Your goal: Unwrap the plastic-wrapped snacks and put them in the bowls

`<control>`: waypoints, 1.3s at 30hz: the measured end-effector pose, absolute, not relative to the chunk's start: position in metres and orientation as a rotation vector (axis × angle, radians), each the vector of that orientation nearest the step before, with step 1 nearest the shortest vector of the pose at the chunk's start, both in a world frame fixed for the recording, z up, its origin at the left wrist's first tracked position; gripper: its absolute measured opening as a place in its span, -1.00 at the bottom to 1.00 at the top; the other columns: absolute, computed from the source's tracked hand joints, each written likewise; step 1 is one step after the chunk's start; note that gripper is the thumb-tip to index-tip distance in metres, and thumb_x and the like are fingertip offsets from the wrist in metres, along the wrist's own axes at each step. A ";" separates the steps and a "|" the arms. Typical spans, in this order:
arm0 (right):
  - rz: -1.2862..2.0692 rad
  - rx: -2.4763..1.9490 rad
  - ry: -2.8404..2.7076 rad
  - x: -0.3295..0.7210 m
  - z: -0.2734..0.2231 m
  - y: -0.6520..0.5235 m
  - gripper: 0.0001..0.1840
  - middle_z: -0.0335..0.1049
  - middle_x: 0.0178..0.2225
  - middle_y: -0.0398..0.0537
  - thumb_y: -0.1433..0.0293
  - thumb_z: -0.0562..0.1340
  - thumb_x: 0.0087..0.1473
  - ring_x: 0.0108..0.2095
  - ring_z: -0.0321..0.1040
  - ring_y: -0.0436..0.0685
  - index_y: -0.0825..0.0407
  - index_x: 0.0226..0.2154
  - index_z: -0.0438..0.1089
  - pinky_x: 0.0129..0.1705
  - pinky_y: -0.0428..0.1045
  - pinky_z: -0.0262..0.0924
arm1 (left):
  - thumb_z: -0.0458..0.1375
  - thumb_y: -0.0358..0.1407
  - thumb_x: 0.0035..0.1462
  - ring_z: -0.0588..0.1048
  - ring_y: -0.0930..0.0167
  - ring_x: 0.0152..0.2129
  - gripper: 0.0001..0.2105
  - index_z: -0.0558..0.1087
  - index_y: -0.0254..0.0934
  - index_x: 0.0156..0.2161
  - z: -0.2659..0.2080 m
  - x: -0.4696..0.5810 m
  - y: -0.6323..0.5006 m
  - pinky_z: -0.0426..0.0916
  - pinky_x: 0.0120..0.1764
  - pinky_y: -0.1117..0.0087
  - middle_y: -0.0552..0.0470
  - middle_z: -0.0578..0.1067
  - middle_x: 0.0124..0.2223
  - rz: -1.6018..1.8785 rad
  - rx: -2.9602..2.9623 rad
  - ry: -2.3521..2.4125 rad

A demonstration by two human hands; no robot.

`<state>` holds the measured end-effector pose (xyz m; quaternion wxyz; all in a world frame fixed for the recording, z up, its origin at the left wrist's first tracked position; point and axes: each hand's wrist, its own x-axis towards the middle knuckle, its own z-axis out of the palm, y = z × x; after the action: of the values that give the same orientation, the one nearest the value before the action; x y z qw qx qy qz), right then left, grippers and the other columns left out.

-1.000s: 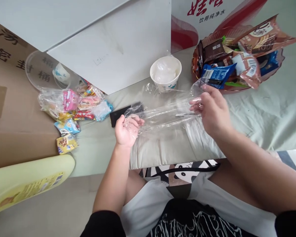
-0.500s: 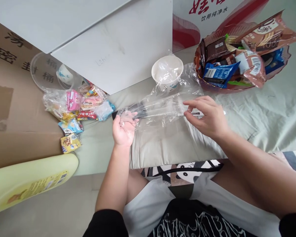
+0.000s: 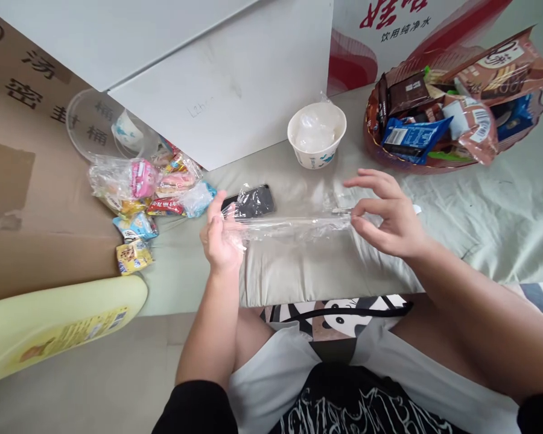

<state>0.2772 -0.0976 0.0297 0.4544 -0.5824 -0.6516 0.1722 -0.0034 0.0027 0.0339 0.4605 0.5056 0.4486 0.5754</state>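
A clear plastic bag (image 3: 294, 227) is stretched sideways between both hands, drawn into a narrow band. My left hand (image 3: 224, 238) grips its left end, thumb upward and film over the fingers. At the other end my right hand (image 3: 387, 217) pinches the film between thumb and index finger, its other fingers spread. Just behind the bag lies a dark phone (image 3: 257, 202), partly covered by the film near my left hand. A thin white item (image 3: 342, 210) shows by my right fingertips; its kind is unclear. Beyond them stands a white paper bowl (image 3: 314, 158) with crumpled clear plastic in it.
A ribbed clear basket (image 3: 375, 144) of wrapped snacks stands at the back right. Snack packets (image 3: 163, 187) lie at left, near a clear tub (image 3: 75, 126) and a cardboard box (image 3: 9, 199). White boxes (image 3: 253, 102) line the back; a yellow-green container (image 3: 72, 325) is front left.
The bag has come away from the bowl and basket toward me and narrowed into a taut band. More of the phone shows. The view has shifted slightly.
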 end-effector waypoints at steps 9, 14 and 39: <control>1.587 -1.200 -1.080 0.282 0.056 -0.109 -0.22 0.01 -0.81 -0.23 -0.46 0.08 -0.07 -0.64 0.32 0.16 -0.11 -0.67 0.13 -0.38 0.24 0.39 | 0.10 0.10 0.21 0.60 0.32 -0.39 -0.48 0.53 -0.21 -0.61 0.033 -0.006 0.009 0.54 -0.25 0.28 -0.05 0.53 -0.45 1.281 1.189 1.053; 1.482 -1.124 -0.905 0.276 0.044 -0.094 -0.30 0.05 -0.70 -0.26 -0.34 0.15 0.01 -0.63 0.24 0.08 -0.10 -0.63 0.09 -0.35 0.18 0.41 | 0.38 -0.09 -0.08 0.29 0.58 -0.78 -0.74 0.57 -0.25 -0.52 0.042 -0.010 0.014 0.10 -0.75 0.52 -0.01 0.58 -0.43 0.882 1.046 0.804; 1.123 -1.593 -1.202 0.224 0.025 -0.095 -0.75 0.38 -0.65 -0.22 0.19 0.16 0.21 -0.61 0.33 0.04 0.01 -0.25 0.40 -0.43 0.01 0.23 | 0.48 0.22 -0.26 0.66 0.05 -0.04 -0.16 0.54 -0.20 0.11 0.013 0.012 -0.003 0.56 -0.04 0.18 -0.25 0.67 -0.02 0.383 0.995 0.614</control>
<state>0.2241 -0.0951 0.0246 0.4131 -0.6335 -0.4782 0.4466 0.0120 -0.0026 0.0130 0.8167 0.4668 0.2879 0.1795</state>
